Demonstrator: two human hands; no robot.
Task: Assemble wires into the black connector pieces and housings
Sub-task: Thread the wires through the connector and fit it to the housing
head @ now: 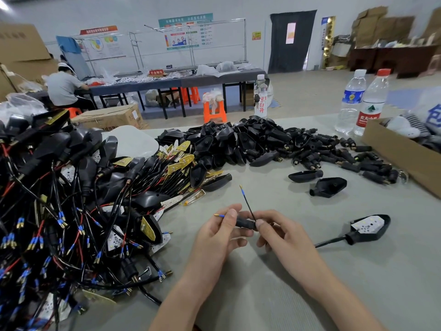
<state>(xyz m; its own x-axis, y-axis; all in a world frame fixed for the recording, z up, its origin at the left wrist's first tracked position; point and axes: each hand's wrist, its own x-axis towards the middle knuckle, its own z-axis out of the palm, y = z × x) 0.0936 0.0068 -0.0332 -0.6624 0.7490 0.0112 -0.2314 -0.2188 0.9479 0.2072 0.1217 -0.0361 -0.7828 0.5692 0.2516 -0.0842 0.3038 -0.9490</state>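
A grey-green work table [310, 295] fills the foreground of a factory hall with a pale concrete floor, wall notice boards and stacked flattened cartons. Beyond it a seated person [64, 88] works at a long dark table [191, 80], with an orange stool [214, 112] in the aisle. At the table's far edge stand three plastic bottles [352, 101] (two side by side at right, one alone at centre). A cardboard box [393, 149] at the right edge holds striped and white soft items [415, 130]; what they are cannot be told.

The left hand [219, 235] and right hand [284, 237] meet just above the table, each pinching one end of a black connector piece [245, 223] between thumb and curled fingers. A thin black wire [248, 204] with a blue sleeve and brass tip rises from it; a second tip [218, 215] pokes out beside the left thumb. A heap of wired assemblies [71, 199] lies at left, a pile of black housings [250, 139] behind, and one housing with a white board [368, 228] at right.
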